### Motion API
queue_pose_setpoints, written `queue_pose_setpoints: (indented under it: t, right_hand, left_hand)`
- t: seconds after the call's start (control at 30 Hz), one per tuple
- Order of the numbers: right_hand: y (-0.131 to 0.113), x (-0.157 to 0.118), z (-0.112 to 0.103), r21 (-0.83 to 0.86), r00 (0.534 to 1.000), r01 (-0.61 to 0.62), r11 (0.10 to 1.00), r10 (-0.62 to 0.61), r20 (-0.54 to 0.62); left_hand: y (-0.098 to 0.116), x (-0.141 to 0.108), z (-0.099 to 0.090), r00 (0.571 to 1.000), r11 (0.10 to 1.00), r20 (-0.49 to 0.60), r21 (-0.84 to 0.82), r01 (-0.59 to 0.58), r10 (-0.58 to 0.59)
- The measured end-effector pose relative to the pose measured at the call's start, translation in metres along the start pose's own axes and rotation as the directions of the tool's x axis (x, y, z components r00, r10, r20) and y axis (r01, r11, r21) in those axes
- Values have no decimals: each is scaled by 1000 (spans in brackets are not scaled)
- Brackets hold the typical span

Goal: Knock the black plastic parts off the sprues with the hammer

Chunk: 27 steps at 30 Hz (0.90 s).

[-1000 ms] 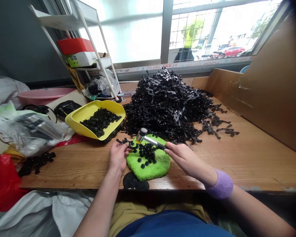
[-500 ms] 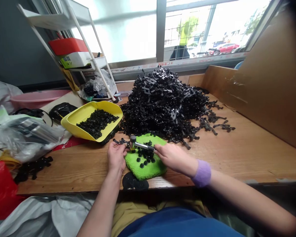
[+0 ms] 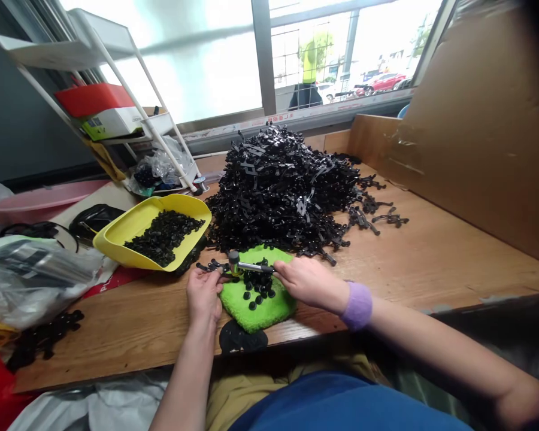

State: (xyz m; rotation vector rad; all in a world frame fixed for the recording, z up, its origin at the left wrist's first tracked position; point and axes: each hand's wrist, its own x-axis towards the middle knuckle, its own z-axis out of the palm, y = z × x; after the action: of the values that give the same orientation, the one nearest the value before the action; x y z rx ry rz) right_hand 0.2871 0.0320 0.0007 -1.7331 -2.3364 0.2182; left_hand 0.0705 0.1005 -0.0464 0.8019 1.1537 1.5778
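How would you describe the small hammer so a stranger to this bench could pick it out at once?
Below the big black heap, a green cloth lies on the wooden bench. Above it, the right hand holds the hammer, the only shiny metal piece.

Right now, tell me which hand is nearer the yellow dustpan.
Left. The left hand is just to the right of the yellow dustpan, not touching it; the right hand is farther right, across the green cloth from it.
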Motion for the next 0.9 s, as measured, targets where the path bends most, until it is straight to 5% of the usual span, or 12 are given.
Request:
queue_pose_setpoints:
  t: [0.27,0.63,0.9]
  right_hand:
    - [24,-43,-21,464,993,-89,881,117,-32]
    - [32,-74,-11,571,997,-9,821,48,-53]
    - [29,-69,-5,563,998,-53,825,52,19]
  left_hand:
    - [30,-31,-34,965,980,177,56,189,-196]
    - [26,-43,-21,854,886,305,341,315,-421]
    - [21,-43,-20,827,880,332,309,360,-454]
